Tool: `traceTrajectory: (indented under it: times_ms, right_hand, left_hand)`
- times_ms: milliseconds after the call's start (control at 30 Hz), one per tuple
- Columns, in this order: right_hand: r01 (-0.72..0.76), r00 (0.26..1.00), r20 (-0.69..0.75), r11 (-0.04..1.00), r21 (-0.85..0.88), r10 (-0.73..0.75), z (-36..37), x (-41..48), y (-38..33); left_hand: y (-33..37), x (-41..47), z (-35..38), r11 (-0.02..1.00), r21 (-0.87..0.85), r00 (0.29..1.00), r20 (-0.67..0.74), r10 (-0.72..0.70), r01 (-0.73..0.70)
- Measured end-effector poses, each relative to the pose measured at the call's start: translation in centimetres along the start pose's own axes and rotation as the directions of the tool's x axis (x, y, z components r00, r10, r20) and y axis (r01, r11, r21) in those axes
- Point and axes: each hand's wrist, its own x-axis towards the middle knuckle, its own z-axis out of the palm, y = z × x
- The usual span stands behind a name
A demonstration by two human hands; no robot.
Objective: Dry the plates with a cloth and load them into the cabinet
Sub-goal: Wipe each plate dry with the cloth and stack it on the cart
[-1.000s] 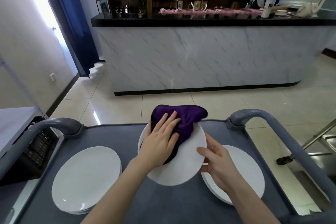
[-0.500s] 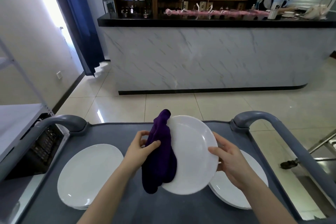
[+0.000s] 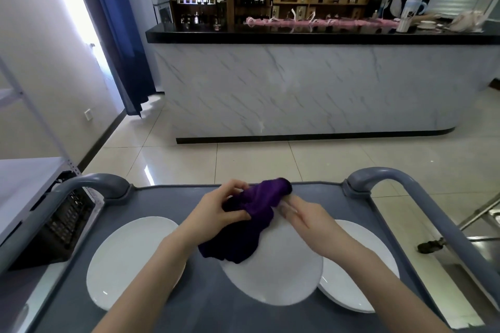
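A white plate sits low over the grey cart, its right edge overlapping the right stack of white plates. A bunched purple cloth drapes over the plate's far half. My left hand grips the cloth from the left, fingers curled into it. My right hand is blurred. Its fingers lie straight at the plate's far rim, touching the cloth's right side. Another stack of white plates lies on the cart's left.
Curved grey handles rise at the cart's far corners. A metal shelf unit with a dark crate stands to the left. Across the tiled floor is a marble bar counter, with a person behind it at the far right.
The plate dropped from a tilted, raised hold to low over the cart. My right hand slid from its right rim to the far rim, and the cloth now lies on top.
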Motion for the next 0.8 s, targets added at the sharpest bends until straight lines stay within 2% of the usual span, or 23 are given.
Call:
traceTrajectory:
  times_ms: [33, 100, 200, 300, 367, 433, 533, 600, 633, 700, 800]
  right_hand:
    - [0.001, 0.999, 0.038, 0.996, -0.086, 0.003, 0.1, 0.3, -0.1]
    - [0.008, 1.000, 0.015, 0.981, -0.196, -0.005, 0.2, 0.6, -0.6]
    - [0.068, 0.990, -0.122, 0.995, -0.074, -0.077, -0.1, 0.4, -0.8]
    - [0.092, 0.958, -0.277, 0.995, 0.038, -0.078, -0.2, -0.1, -0.5]
    - [0.090, 0.923, -0.383, 0.989, 0.120, -0.037, -0.2, -0.5, -0.3]
    - [0.081, 0.880, -0.474, 0.974, 0.212, 0.030, 0.1, -0.8, -0.3]
    - [0.074, 0.751, -0.639, 0.940, 0.333, 0.167, 1.3, -0.9, -0.4]
    - [0.055, 0.678, -0.685, 0.911, 0.409, 0.267, 2.1, -0.8, -0.6]
    - [0.045, 0.669, -0.687, 0.907, 0.420, 0.285, 2.5, -0.8, -0.7]
    - [0.044, 0.700, -0.668, 0.918, 0.395, 0.254, 2.7, -0.9, -0.7]
    - [0.071, 0.776, -0.609, 0.936, 0.344, 0.166, 1.8, -1.2, 0.0]
  left_hand:
    - [0.3, 0.3, 0.0, 0.999, 0.044, 0.999, 0.043, 0.021, -0.023]
    - [0.7, 0.6, 0.3, 0.996, 0.075, 0.996, 0.087, 0.037, -0.043]
    - [0.3, 0.6, 1.2, 0.999, -0.006, 0.999, -0.007, 0.039, -0.039]
    - [-0.7, 0.2, 2.3, 0.998, -0.053, 0.980, -0.200, 0.015, -0.026]
    - [-1.8, -0.1, 3.1, 0.981, -0.185, 0.942, -0.319, -0.108, 0.050]
    - [-2.8, -0.6, 4.1, 0.925, -0.363, 0.888, -0.381, -0.259, 0.114]
    - [-3.4, -1.4, 6.4, 0.782, -0.598, 0.831, -0.337, -0.443, 0.175]
    - [-3.4, -1.9, 7.9, 0.690, -0.692, 0.811, -0.270, -0.519, 0.211]
    - [-3.4, -2.0, 8.3, 0.664, -0.714, 0.804, -0.253, -0.538, 0.220]
    - [-3.5, -1.9, 8.3, 0.672, -0.707, 0.793, -0.272, -0.545, 0.220]
    - [-3.3, -1.4, 6.3, 0.787, -0.595, 0.798, -0.389, -0.461, 0.164]
